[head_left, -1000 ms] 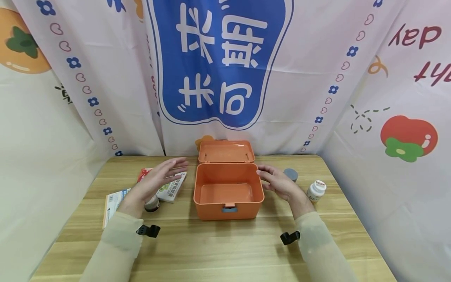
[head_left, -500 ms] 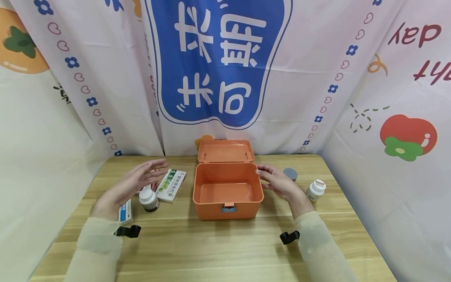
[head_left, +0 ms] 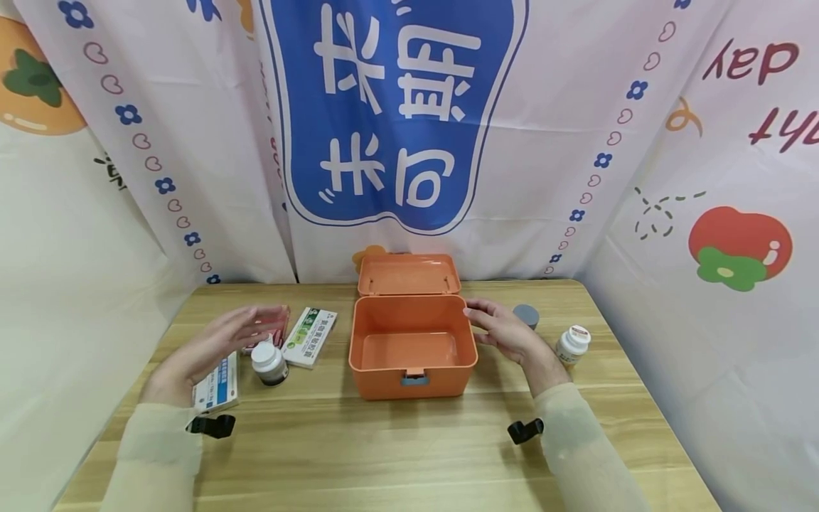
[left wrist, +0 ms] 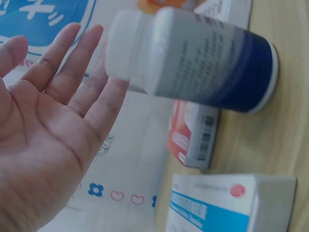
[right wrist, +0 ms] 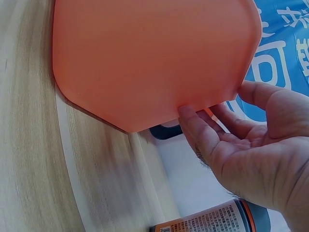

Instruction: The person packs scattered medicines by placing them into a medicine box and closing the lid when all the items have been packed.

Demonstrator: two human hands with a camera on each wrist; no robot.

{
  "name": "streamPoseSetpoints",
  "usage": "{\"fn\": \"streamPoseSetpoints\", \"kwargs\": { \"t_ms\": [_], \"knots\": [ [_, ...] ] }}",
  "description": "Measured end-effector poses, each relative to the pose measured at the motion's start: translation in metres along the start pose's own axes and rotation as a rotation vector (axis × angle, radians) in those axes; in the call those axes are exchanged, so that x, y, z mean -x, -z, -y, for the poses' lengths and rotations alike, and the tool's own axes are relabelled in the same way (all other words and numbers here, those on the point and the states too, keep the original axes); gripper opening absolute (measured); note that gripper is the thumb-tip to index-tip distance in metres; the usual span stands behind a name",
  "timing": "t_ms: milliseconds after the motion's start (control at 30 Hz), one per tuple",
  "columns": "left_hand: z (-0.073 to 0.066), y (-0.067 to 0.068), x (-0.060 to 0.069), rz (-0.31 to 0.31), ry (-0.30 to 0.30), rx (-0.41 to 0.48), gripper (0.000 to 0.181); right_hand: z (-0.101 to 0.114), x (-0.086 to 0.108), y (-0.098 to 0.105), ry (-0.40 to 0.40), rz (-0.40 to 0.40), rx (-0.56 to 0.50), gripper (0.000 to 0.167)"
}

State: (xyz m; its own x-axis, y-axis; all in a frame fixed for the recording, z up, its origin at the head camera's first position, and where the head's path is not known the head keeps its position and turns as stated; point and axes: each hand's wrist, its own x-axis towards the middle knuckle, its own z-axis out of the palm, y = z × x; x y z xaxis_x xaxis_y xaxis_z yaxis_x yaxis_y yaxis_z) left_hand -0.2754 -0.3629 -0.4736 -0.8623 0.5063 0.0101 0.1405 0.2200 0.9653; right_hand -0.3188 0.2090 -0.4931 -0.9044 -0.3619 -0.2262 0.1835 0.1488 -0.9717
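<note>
An orange plastic box point(head_left: 412, 384) stands mid-table, its hinged lid point(head_left: 409, 274) thrown back and its inside bare. My right hand point(head_left: 505, 333) touches the box's right side near the back corner; in the right wrist view the thumb is at the rim and the fingertips point(right wrist: 189, 116) lie against the wall. At the left, my left hand point(head_left: 214, 348) hovers with relaxed fingers, holding nothing. Close by it are a white pill bottle point(head_left: 269, 364), a red box point(head_left: 276, 328) partly behind the fingers, and a blue-and-white medicine box point(head_left: 220, 384).
A white and green medicine box point(head_left: 310, 337) lies between the pill bottle and the orange box. To the right stand a grey-capped container point(head_left: 527, 316), partly behind my right hand, and another white bottle point(head_left: 573, 345). Printed cloth point(head_left: 544, 178) surrounds the table's back and sides.
My left hand has drawn back to the left and lower, away from the orange box, uncovering the pill bottle and medicine boxes. The right hand has kept its place at the box.
</note>
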Motion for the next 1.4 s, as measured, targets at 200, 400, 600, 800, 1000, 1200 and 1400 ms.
{"fn": "streamPoseSetpoints", "kwargs": {
  "t_ms": [200,400,600,800,1000,1200,1400],
  "knots": [
    [0.010,0.005,0.007,-0.061,0.137,-0.056,0.065,0.000,-0.001,-0.001,-0.011,-0.012,-0.008,0.059],
    [0.019,0.007,0.013,-0.073,0.190,-0.088,0.066,0.000,-0.002,-0.002,-0.018,-0.006,-0.011,0.060],
    [0.032,0.007,0.019,-0.092,0.159,-0.072,0.057,-0.001,-0.002,-0.001,-0.017,-0.002,-0.012,0.059],
    [0.043,0.007,0.021,-0.074,0.094,-0.087,0.049,-0.001,-0.001,-0.001,-0.018,-0.006,-0.016,0.059],
    [0.046,0.005,0.020,-0.043,0.093,-0.084,0.054,0.000,0.000,-0.001,-0.022,-0.008,-0.022,0.058],
    [0.044,0.000,0.019,-0.020,0.136,-0.096,0.056,0.001,0.000,-0.001,-0.022,-0.014,-0.025,0.057],
    [0.047,-0.001,0.017,0.002,0.114,-0.110,0.053,0.001,0.000,-0.001,-0.017,-0.015,-0.023,0.056]
  ]
}}
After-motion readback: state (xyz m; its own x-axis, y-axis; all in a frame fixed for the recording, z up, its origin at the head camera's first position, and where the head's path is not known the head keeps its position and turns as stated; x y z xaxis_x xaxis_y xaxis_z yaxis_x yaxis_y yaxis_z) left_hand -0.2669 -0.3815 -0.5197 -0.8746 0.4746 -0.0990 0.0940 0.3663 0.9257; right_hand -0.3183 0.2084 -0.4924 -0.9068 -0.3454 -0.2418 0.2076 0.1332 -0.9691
